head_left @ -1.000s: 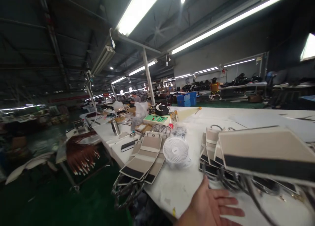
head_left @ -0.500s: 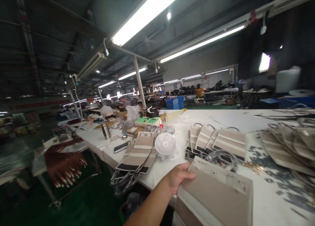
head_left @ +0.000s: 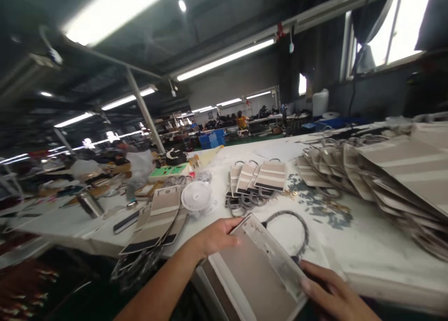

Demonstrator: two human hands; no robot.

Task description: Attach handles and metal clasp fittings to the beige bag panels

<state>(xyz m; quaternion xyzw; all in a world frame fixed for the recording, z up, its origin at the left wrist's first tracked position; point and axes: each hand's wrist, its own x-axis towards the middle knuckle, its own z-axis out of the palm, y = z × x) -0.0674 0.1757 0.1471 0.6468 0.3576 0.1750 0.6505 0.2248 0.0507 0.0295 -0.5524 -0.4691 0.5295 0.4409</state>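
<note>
The left grip (head_left: pixel 215 239) and right grip (head_left: pixel 331 286) pinch opposite top corners of a striped beige bag panel (head_left: pixel 259 269), held at the near edge of the white surface (head_left: pixel 350 251), loop handle (head_left: pixel 306 233) outward.

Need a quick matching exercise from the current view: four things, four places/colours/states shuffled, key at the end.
Things
1. Striped panel with loop handle
2. White round fan
3. Metal flask
4. Control box

Descriptions
A. Green face
B. Between the left panel stack and the middle panel group
C. Held by the left hand and right hand
D. Farthest left of the four in the picture

Pairs: 1-C, 2-B, 3-D, 4-A
</note>
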